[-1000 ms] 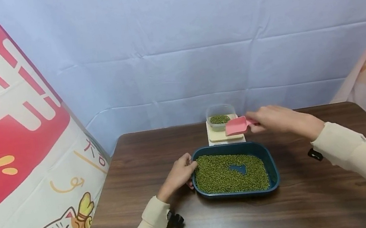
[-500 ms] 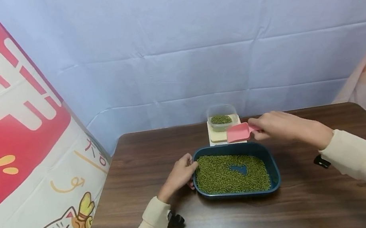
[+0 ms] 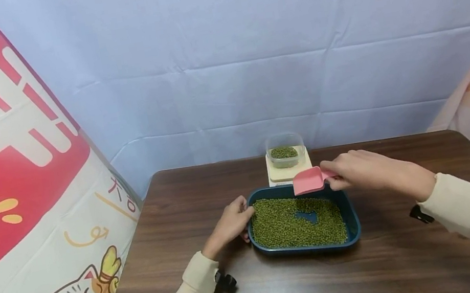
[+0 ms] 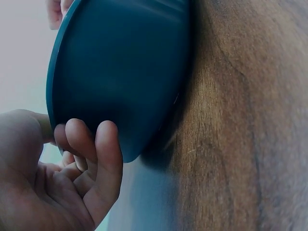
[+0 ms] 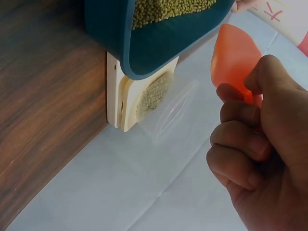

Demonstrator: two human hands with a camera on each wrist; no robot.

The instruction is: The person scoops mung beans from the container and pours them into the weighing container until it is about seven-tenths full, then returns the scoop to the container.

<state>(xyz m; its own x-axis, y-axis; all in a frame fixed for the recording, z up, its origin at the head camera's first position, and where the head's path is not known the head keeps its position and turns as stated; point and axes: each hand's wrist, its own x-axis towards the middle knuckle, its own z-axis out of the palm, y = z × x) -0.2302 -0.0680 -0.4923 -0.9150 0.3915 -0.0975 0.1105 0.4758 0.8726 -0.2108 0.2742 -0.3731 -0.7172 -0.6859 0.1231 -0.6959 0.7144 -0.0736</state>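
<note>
My left hand (image 3: 230, 222) grips the left rim of a dark blue tray (image 3: 349, 218), thumb over the edge and fingers against the outer wall (image 4: 120, 62). Green mung beans (image 3: 276, 227) cover most of its floor, with a bare blue patch right of the middle. My right hand (image 3: 363, 173) pinches the handle of a pink scoop (image 3: 308, 181), which hangs over the tray's far rim. No beans show in the scoop. Behind the tray, a clear plastic container (image 3: 299, 155) with some mung beans stands on a cream-coloured kitchen scale (image 3: 281, 175).
A brown wooden table (image 3: 181, 212) bears everything, and its far edge runs just behind the container. Pale cloth (image 3: 207, 94) hangs beyond it. Printed banners (image 3: 59, 238) stand at the left and right. A black wrist camera (image 3: 227, 281) sits below the left sleeve.
My right hand has brought the pink scoop down and toward me, from in front of the container to over the tray's far rim. The left hand and tray have stayed put.
</note>
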